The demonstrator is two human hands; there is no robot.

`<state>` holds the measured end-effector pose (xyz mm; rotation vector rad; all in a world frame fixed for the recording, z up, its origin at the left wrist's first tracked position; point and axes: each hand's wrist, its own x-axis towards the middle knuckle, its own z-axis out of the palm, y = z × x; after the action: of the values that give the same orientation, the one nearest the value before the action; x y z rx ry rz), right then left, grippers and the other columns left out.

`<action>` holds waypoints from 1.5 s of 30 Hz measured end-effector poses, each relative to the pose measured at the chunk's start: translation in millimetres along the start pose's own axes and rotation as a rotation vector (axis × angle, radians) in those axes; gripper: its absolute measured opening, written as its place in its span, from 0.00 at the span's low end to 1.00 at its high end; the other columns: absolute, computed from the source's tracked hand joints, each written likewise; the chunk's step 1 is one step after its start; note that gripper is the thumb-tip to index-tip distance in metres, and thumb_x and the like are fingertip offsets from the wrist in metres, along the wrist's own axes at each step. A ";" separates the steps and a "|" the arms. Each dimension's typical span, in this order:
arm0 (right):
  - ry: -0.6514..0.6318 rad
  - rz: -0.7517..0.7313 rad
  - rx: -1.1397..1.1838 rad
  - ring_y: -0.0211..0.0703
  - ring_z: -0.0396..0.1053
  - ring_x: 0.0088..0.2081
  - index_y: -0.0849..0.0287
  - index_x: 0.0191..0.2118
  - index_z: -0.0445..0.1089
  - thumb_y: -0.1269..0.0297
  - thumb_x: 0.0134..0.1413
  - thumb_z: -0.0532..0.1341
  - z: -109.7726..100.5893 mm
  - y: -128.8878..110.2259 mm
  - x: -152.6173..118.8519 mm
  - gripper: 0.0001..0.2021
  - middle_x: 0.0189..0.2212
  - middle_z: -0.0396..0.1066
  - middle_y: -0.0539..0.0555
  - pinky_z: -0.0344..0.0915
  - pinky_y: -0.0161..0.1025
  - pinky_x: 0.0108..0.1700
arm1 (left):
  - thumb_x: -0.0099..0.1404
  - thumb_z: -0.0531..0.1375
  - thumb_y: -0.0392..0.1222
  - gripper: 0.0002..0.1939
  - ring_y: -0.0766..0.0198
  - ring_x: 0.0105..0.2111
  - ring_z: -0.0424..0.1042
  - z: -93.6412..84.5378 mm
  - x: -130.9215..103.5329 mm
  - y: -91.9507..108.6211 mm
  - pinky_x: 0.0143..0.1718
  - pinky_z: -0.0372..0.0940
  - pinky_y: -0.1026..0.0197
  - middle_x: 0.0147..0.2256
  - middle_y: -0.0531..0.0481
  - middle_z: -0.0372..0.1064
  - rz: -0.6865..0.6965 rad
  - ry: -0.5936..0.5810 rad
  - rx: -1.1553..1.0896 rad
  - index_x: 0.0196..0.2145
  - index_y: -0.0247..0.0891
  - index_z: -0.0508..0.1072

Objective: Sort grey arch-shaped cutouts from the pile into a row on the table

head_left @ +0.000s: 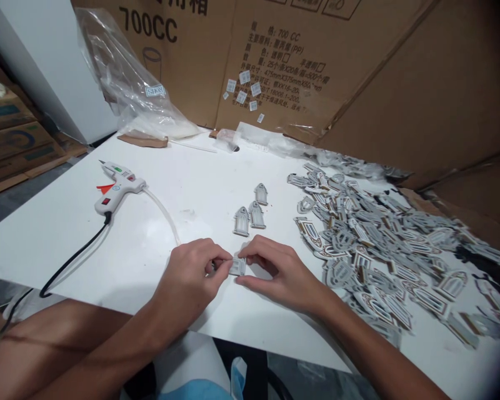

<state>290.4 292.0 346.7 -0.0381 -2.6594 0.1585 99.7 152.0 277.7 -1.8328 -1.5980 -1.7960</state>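
A white plastic glue gun with orange trigger (115, 190) lies left. Near centre, the left hand (198, 269) pinches a small flat grey window-shaped piece (237, 267); the right hand (281, 272) curves around its right end, grip unclear.

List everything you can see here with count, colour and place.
Held window-shaped piece: 1, grey, at the fingertips
Loose window-shaped pieces: 3, grey, beyond the hands
Piled cutouts: many, grey, white and brown, right side
Glue gun: 1, white with orange trigger, table's left
Glue stick: 1, translucent, at the gun's rear
Cord: 1, black, from the gun's handle
Printed carton: 1, brown, behind the table
Small labels: about 7, white, on the carton
Plastic bag: 1, clear, back left
Plastic wrapping: uncounted, clear, table's back edge
Stacked cartons: several, brown, far left
Panel: 1, white, left
Tabletop: 1, white, centre
Leg: 1, bare, lower left
Left hand: 1, bare, pinching the held piece
Right hand: 1, bare, at the piece's right end
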 end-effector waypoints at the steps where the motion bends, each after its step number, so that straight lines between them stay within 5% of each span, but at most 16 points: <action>1: 0.004 -0.006 -0.001 0.43 0.68 0.39 0.51 0.50 0.74 0.60 0.67 0.74 0.3 -0.1 -0.2 0.12 0.38 0.69 0.50 0.62 0.40 0.39 | 0.68 0.67 0.30 0.09 0.65 0.30 0.72 0.1 0.1 -0.5 0.34 0.62 0.60 0.30 0.55 0.78 0.007 -0.001 0.000 0.36 0.42 0.85; 18: -0.048 -0.066 -0.002 0.43 0.66 0.39 0.53 0.51 0.73 0.61 0.70 0.71 -3.1 -1.9 1.1 0.10 0.40 0.69 0.51 0.62 0.41 0.40 | 0.72 0.66 0.28 0.07 0.59 0.40 0.70 6.3 -3.8 -6.2 0.42 0.65 0.55 0.38 0.51 0.75 0.157 0.003 0.083 0.40 0.39 0.78; 27: -0.160 0.188 -0.080 0.42 0.66 0.38 0.52 0.44 0.69 0.62 0.64 0.73 -30.6 -1.2 -0.3 0.12 0.38 0.68 0.47 0.61 0.40 0.40 | 0.79 0.61 0.37 0.06 0.55 0.40 0.71 1.3 -0.5 -4.8 0.42 0.66 0.51 0.40 0.47 0.77 0.453 -0.034 0.329 0.44 0.37 0.79; 36: 0.244 0.378 -0.320 0.44 0.65 0.32 0.53 0.41 0.72 0.47 0.65 0.72 -27.3 28.5 7.2 0.16 0.31 0.69 0.47 0.58 0.42 0.37 | 0.76 0.62 0.40 0.08 0.45 0.44 0.73 -37.5 5.9 -17.8 0.44 0.67 0.44 0.43 0.41 0.78 0.224 0.018 0.735 0.43 0.37 0.82; 42: 0.536 0.502 -0.585 0.56 0.73 0.43 0.55 0.43 0.73 0.39 0.67 0.66 -43.4 38.2 2.0 0.21 0.43 0.75 0.59 0.64 0.47 0.44 | 0.73 0.66 0.44 0.13 0.39 0.50 0.73 -40.6 5.1 -16.0 0.47 0.68 0.41 0.52 0.36 0.77 0.167 -0.006 0.760 0.51 0.35 0.80; 45: 0.450 0.705 -0.826 0.66 0.74 0.50 0.59 0.52 0.76 0.45 0.68 0.64 -61.1 50.4 -8.4 0.21 0.50 0.75 0.67 0.65 0.50 0.45 | 0.72 0.67 0.42 0.12 0.40 0.48 0.74 -40.2 5.8 -14.8 0.47 0.67 0.41 0.48 0.38 0.79 0.133 -0.034 0.753 0.50 0.36 0.80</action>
<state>326.0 348.0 390.7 -1.1204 -1.9810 -0.6491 61.3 133.8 285.6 -1.5445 -1.7698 -0.9053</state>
